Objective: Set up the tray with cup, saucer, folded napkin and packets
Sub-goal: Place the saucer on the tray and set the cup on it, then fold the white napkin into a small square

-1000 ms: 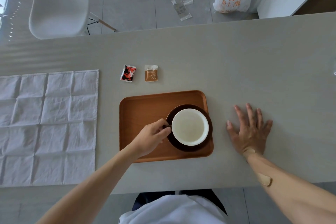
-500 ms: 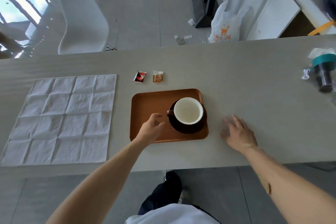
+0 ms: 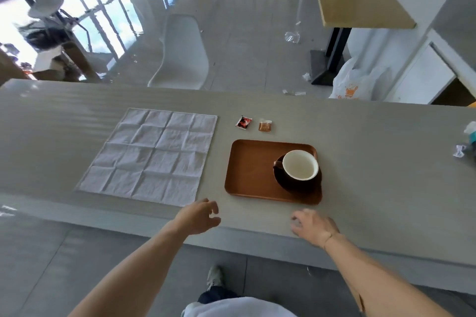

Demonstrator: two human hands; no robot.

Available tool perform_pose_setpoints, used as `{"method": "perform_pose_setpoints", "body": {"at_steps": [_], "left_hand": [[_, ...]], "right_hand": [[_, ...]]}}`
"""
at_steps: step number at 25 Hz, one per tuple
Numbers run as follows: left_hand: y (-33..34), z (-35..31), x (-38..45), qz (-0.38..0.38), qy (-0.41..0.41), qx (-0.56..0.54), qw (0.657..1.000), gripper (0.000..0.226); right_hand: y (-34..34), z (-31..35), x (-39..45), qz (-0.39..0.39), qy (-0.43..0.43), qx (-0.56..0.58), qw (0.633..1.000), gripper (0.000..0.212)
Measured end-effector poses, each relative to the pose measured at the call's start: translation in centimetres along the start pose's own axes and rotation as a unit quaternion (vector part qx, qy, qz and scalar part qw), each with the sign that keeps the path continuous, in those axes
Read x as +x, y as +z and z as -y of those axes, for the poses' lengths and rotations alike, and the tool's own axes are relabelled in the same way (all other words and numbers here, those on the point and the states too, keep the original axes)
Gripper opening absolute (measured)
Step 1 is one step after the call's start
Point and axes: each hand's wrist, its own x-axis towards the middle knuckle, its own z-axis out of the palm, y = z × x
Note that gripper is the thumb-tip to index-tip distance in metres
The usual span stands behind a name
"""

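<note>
Left hand (image 3: 198,216): empty, fingers loosely spread, lower centre, below the napkin's (image 3: 152,154) corner.
Right hand (image 3: 313,226): empty, spread, below tray (image 3: 249,175).
Cup (image 3: 300,168): on saucer (image 3: 296,184), right side of tray.
Packets (image 3: 243,122): above tray.

The tray (image 3: 252,170) is a warm reddish brown, the saucer (image 3: 296,184) on it a very dark brown, nearly black, and the cup (image 3: 300,167) creamy white inside with a dark brown handle. The napkin (image 3: 152,156) is white, crossed by a grid of fold creases, and the table (image 3: 386,162) under it a plain pale grey. One packet (image 3: 243,122) is red and black with a white edge, the other packet (image 3: 265,126) tan brown with a white top strip, while the chair (image 3: 183,56) beyond is white
</note>
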Motion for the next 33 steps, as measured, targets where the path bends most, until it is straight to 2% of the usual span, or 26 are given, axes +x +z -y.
{"method": "perform_pose_setpoints", "body": {"at_steps": [4, 10, 14, 18, 23, 26, 28, 30, 33], "left_hand": [[-0.4, 5.7, -3.0, 0.051, -0.064, 0.042, 0.996, 0.038], [-1.7, 16.6, -5.5, 0.043, -0.114, 0.026, 0.992, 0.038], [-4.3, 24.8, -5.7, 0.038, -0.121, 0.021, 0.992, 0.035], [-7.7, 32.6, -4.9, 0.03, -0.127, 0.037, 0.991, 0.033], [-11.1, 38.7, -3.2, -0.003, -0.077, 0.071, 0.994, 0.033], [-11.7, 40.7, -2.4, -0.049, -0.039, 0.122, 0.991, 0.055], [-11.3, 41.5, -2.3, -0.036, -0.033, 0.136, 0.99, 0.083], [-10.5, 42.0, -2.4, -0.007, -0.03, 0.139, 0.99, 0.102], [-9.4, 42.0, -2.9, -0.041, -0.014, 0.141, 0.989, 0.1]], "right_hand": [[-0.5, 6.5, 1.3, -0.002, -0.053, -0.017, 0.998, 0.04], [0.2, 17.0, 4.7, -0.009, -0.092, -0.004, 0.996, 0.041], [0.9, 23.6, 7.6, -0.025, -0.087, -0.003, 0.996, 0.043], [1.7, 28.5, 9.6, -0.073, -0.065, -0.003, 0.995, 0.043], [3.1, 31.9, 10.5, -0.099, -0.05, -0.035, 0.993, 0.056], [4.0, 33.6, 10.5, -0.074, -0.056, -0.066, 0.993, 0.072], [4.6, 34.2, 10.6, -0.058, -0.055, -0.07, 0.994, 0.081], [5.2, 34.5, 10.7, -0.036, -0.039, -0.07, 0.996, 0.086], [6.5, 34.5, 10.2, -0.05, -0.024, -0.082, 0.995, 0.083]]}}
